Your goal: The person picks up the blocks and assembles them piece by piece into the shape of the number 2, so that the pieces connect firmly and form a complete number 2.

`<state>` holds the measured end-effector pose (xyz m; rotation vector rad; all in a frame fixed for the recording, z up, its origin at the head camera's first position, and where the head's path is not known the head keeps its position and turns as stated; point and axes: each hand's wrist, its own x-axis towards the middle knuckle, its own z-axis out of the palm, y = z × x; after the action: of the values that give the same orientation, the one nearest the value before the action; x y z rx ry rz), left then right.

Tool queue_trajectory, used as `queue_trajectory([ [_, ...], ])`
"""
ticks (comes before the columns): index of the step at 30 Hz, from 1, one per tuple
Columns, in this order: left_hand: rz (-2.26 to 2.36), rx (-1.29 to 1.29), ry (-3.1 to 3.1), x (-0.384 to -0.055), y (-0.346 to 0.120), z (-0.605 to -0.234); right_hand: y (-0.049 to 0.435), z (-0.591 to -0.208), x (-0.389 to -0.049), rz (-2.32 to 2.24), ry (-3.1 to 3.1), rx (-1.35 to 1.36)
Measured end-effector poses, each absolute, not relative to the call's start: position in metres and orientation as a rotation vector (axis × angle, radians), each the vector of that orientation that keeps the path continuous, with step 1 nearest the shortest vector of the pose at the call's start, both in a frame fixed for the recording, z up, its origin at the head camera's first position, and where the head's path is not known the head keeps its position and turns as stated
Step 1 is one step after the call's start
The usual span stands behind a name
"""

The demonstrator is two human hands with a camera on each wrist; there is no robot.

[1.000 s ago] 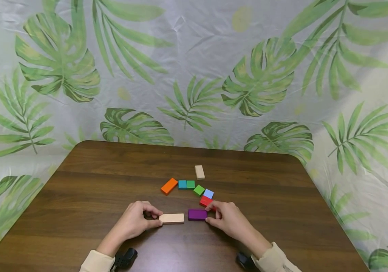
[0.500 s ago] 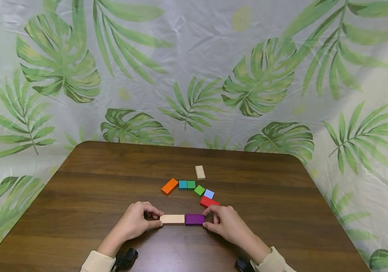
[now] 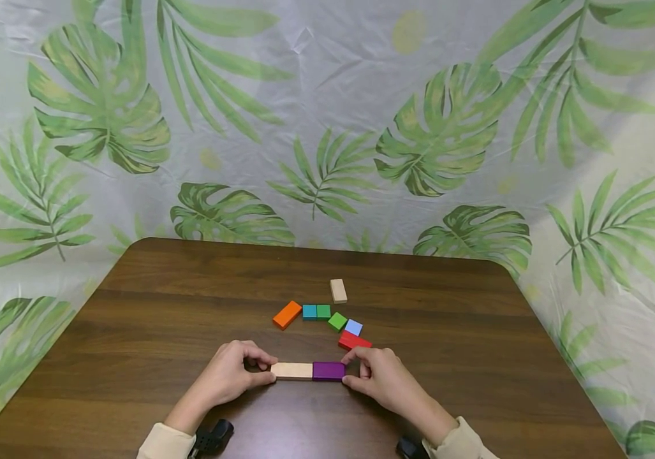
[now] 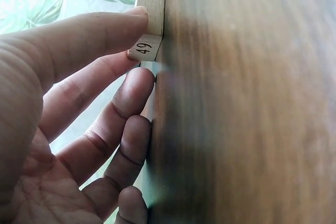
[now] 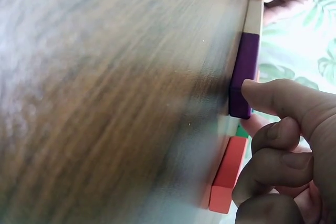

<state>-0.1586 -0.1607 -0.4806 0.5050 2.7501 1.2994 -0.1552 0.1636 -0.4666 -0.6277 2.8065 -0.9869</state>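
Observation:
A long plain wooden block (image 3: 293,371) and a purple block (image 3: 329,371) lie end to end on the brown table, touching. My left hand (image 3: 235,371) pinches the outer end of the wooden block between thumb and index finger. That end face, marked 49, shows in the left wrist view, where the other fingers rest low by the table. My right hand (image 3: 377,376) pinches the purple block's right end with thumb and index finger. In the right wrist view the thumb lies on the purple block (image 5: 244,72), and a red block (image 5: 229,174) lies beyond it, near the curled fingers.
Behind the hands several blocks form an arc: orange (image 3: 287,315), blue-teal (image 3: 309,312), dark green (image 3: 323,312), light green (image 3: 337,320), light blue (image 3: 353,327) and red. A short wooden block (image 3: 338,291) lies farther back. A leaf-patterned cloth (image 3: 327,127) hangs behind the table.
My right hand has moved the purple block left and slightly nearer, closing the gap to the wooden block. My left hand has stayed almost still, holding the wooden block.

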Motion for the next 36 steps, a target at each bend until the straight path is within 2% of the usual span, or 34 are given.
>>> queue_trajectory([
  [36,1.284,0.514,2.763,-0.1581,-0.1612,-0.4795,0.1649,-0.4693,-0.1544,-0.997,2.798,-0.623],
])
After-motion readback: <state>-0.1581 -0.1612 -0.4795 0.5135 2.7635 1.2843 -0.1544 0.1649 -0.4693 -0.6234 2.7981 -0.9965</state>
